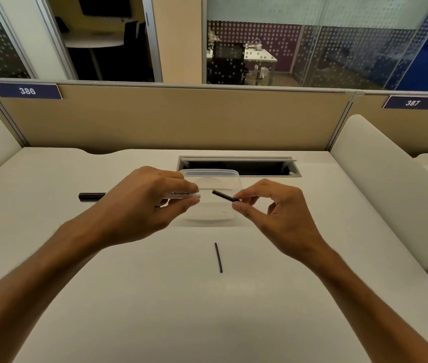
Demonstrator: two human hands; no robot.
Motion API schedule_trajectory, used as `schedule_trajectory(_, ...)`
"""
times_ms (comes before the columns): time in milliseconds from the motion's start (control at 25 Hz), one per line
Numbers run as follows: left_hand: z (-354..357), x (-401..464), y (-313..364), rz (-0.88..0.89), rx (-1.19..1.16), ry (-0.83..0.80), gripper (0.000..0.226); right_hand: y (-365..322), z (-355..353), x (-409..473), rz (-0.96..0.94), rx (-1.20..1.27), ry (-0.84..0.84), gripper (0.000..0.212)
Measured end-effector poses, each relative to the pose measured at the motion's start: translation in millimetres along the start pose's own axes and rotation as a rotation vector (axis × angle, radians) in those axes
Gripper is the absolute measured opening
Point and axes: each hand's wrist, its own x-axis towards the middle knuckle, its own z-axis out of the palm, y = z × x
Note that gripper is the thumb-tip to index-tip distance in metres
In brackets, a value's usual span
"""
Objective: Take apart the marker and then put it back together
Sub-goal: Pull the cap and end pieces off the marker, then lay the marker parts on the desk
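My left hand (144, 203) grips the white marker barrel (185, 195), its open end pointing right. My right hand (267, 205) pinches a short black rod-like marker part (224, 196) between thumb and forefinger; its free tip points at the barrel's opening, a small gap apart. A thin black stick (218, 257), another marker part, lies loose on the white desk (155, 297) nearer to me. The black marker cap (91, 196) lies on the desk to the left, partly hidden behind my left hand.
A clear plastic container (211, 176) sits on the desk right beneath and behind my hands. Behind it is a recessed cable slot (239, 166). A tan partition (176, 119) walls the far edge, and white dividers stand at both sides.
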Motion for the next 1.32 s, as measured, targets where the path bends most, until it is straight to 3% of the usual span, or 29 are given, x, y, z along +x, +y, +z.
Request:
schedule_trajectory(320, 19, -11, -9, -0.059, -0.076, 0.006, 0.023, 57, 98, -44, 0.391, -0.109, -0.005, 0.011)
schedule_trajectory(600, 29, -21, -10, -0.089, -0.125, 0.013, 0.02, 86, 176, -58, 0.435, -0.313, 0.001, 0.018)
schedule_trajectory(920, 31, -35, -20, -0.13, -0.163, -0.004, 0.023, 94, 209, -68, 0.434, -0.516, -0.035, 0.025)
schedule_trajectory(1160, 31, -39, -27, -0.143, -0.173, -0.031, 0.025, 98, 214, -70, 0.462, -0.454, -0.021, 0.029)
schedule_trajectory(1320, 34, -43, -31, -0.166, -0.173, -0.06, 0.027, 67, 193, -59, 0.4, -0.291, 0.132, 0.028)
